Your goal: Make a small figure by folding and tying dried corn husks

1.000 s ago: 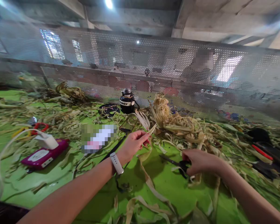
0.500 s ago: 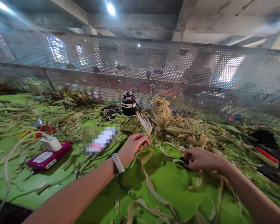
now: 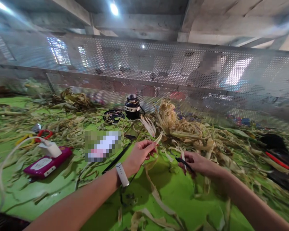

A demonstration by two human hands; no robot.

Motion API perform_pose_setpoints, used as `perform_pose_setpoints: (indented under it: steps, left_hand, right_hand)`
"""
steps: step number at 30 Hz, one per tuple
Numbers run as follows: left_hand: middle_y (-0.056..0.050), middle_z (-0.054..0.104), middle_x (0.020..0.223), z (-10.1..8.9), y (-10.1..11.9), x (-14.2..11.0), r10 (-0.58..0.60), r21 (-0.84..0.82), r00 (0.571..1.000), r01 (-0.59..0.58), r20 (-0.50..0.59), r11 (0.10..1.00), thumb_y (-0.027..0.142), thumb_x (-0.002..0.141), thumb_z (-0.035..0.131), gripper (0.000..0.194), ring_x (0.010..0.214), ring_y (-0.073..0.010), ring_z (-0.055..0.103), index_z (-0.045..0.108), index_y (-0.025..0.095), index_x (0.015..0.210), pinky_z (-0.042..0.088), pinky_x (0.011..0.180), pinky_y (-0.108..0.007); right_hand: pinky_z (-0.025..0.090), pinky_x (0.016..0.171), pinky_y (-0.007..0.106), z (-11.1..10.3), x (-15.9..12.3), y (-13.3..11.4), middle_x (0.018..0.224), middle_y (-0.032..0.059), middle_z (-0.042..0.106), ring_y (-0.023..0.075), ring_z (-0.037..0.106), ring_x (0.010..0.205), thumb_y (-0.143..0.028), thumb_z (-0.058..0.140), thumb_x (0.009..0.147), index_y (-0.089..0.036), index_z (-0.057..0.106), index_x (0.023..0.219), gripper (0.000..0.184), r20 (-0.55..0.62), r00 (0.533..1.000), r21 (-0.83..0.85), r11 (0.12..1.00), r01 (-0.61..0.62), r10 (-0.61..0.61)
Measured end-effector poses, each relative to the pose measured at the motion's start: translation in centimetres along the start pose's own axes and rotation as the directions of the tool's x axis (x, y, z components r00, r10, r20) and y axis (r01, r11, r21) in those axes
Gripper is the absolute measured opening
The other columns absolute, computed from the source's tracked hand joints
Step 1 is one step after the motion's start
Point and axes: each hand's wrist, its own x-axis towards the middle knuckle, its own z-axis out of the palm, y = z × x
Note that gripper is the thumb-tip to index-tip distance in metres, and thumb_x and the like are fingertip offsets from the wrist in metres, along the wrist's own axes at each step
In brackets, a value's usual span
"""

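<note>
My left hand [image 3: 140, 154], with a white watch band on the wrist, pinches the upper end of a long dried husk strip [image 3: 152, 179] that hangs down and trails across the green table [image 3: 180, 192]. My right hand [image 3: 197, 163] grips black scissors [image 3: 184, 162] just to the right of that strip, blades pointing up and left toward it. Between and behind both hands sits a pile of pale husk strips [image 3: 175, 123].
A black jar [image 3: 132, 106] stands by the perforated metal screen [image 3: 144, 70]. A magenta device with a white charger [image 3: 47, 158] and red-handled scissors [image 3: 42, 134] lie at left. Dark tools [image 3: 276, 157] rest at right. Husk scraps litter the whole table.
My right hand picked the black scissors up off the table and moved them left and up toward the strip. The left hand kept its hold on the strip.
</note>
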Motion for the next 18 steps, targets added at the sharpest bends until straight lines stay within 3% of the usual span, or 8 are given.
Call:
perform_pose_setpoints:
  steps: [10, 18]
  left_hand:
    - [0.000, 0.061, 0.064, 1.0, -0.3, -0.9, -0.034, -0.028, 0.994, 0.037, 0.108, 0.999, 0.042, 0.069, 0.069, 0.028, 0.050, -0.0065, 0.044, 0.063, 0.015, 0.072, 0.026, 0.046, -0.019]
    - [0.001, 0.059, 0.063, 1.1, -0.5, -0.8, -0.052, -0.062, 0.993, 0.059, 0.103, 0.996, 0.040, 0.068, 0.070, 0.025, 0.049, -0.0069, 0.042, 0.062, 0.016, 0.070, 0.025, 0.045, -0.019]
  right_hand:
    - [0.032, 0.039, 0.016, 1.1, 0.1, -0.5, 0.059, -0.0056, 0.048, 0.0056, 0.038, 0.047, -0.050, 0.066, 0.070, -0.017, 0.044, 0.073, 0.040, -0.021, 0.997, -0.017, 0.997, 0.077, -0.077]
    - [0.031, 0.050, 0.020, 1.6, -0.2, -1.0, 0.064, -0.0049, 0.042, 0.0084, 0.037, 0.057, -0.050, 0.065, 0.072, -0.017, 0.046, 0.072, 0.038, -0.013, 0.984, -0.085, 0.980, 0.177, -0.179]
